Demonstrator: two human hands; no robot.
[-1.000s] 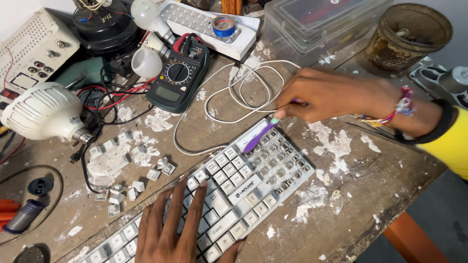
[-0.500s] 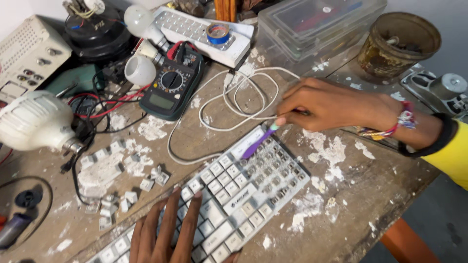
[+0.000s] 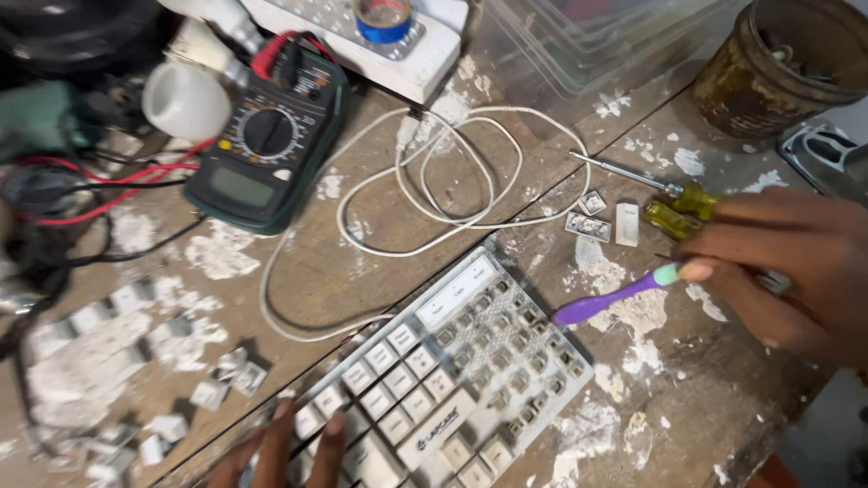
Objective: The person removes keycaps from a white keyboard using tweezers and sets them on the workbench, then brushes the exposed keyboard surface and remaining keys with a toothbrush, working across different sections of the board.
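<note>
Paint-flecked wooden counter [image 3: 362,271], crowded with tools. Centre: a white keyboard [image 3: 425,389], lying at a slant, with many keys already lifted from its right-hand block, so that bare sockets show; the keys nearer the lower edge are in place. Loose keycaps [image 3: 99,352] are heaped at the left, and a few more [image 3: 601,217] lie just beyond the keyboard's far corner. The right hand [image 3: 796,271] grips a purple-handled tool [image 3: 615,296] (seemingly a small brush, its working end hidden), fingers closed around it, the tip resting at the keyboard's right edge. The left hand [image 3: 280,447] lies flat on the keyboard's near end, fingers spread, holding nothing. A yellow-handled screwdriver [image 3: 651,194] lies just beside the right hand. A white cable [image 3: 452,190] loops behind the keyboard; a multimeter [image 3: 267,149], a power strip [image 3: 362,36] and a rusty tin [image 3: 778,63] stand farther back. Judged from the open sockets, the stripping of keys is partly done, with many rows left.
</note>
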